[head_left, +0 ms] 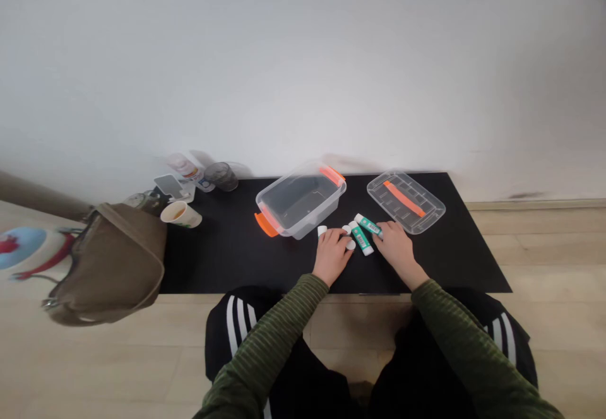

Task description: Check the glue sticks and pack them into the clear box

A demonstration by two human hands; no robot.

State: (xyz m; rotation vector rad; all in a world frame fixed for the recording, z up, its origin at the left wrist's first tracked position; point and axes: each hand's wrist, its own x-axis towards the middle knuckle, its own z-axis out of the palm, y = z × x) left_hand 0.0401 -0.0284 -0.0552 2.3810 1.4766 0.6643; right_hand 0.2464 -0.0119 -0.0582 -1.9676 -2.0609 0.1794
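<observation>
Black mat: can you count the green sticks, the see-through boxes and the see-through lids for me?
Green-and-white glue sticks: 2
Clear plastic box: 1
Clear plastic lid: 1
Total: 4

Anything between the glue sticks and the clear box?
Yes. The left hand and a white cap lie on the mat between the glue sticks and the clear box. The right hand touches one stick, with nothing in between.
</observation>
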